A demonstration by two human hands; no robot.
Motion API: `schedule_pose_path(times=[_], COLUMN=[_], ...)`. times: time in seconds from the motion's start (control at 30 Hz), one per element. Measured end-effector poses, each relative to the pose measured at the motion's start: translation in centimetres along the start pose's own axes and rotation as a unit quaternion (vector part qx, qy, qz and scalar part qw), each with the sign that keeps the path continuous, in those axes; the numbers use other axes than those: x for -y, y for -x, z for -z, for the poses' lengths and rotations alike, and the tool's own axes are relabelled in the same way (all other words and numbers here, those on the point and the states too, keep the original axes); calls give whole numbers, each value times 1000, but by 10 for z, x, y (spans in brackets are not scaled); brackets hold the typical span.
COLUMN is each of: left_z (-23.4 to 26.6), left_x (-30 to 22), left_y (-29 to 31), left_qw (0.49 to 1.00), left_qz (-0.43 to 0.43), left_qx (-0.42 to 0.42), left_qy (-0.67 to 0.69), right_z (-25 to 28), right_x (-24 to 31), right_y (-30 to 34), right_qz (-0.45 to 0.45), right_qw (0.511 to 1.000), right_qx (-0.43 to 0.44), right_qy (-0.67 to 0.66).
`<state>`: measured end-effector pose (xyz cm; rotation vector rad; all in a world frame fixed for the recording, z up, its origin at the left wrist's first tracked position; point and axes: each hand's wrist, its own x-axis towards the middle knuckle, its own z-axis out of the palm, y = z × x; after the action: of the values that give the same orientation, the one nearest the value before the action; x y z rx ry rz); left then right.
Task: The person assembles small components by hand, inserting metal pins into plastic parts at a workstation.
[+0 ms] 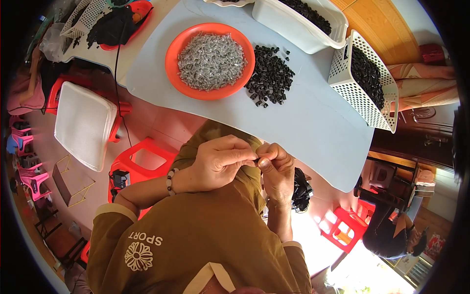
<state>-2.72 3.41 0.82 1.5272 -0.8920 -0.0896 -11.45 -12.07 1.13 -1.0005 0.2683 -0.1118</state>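
Observation:
My left hand (pixel 221 161) and my right hand (pixel 277 171) meet over my lap, just off the table's near edge, both closed in a pinch. Between the fingertips a sliver of a small black plastic piece (pixel 256 160) shows, pinched by my right thumb and forefinger. What my left fingertips hold against it is too small to make out. Beyond my hands, a red plastic basin (pixel 172 62) holds a heap of tiny clear plastic parts (pixel 211 61). Beside it on the table lies a loose pile of small black plastic pieces (pixel 269 76).
A white tub (pixel 298 36) and a white perforated basket (pixel 350 90), both with black pieces, stand at the far right of the pale blue table (pixel 313 132). Red stools (pixel 142 159) are on the floor at left and right. Other people sit at both sides.

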Motion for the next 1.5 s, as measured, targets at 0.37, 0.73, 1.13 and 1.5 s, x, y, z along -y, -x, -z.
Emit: schedule_pose_path(times=[0.37,0.73,1.13,1.5], left_z=[-7,-6,-15,2], left_x=[3,-1,-10,-10], left_y=[-3,-8,-42,-23], left_qw=[998,1000,996,993], left_qz=[-51,1,-86,-111], left_qx=[-28,-11,-6,6], left_qy=[-27,-20,-28,-46], right_z=[5,9,22,9], right_x=[-1,-9,17,1], right_y=[-4,-10,-9,-5], right_qz=[-17,-32,-63,-71], right_qw=[999,999,987,983], right_qx=[-9,2,45,85], right_qy=[27,-13,-142,-145])
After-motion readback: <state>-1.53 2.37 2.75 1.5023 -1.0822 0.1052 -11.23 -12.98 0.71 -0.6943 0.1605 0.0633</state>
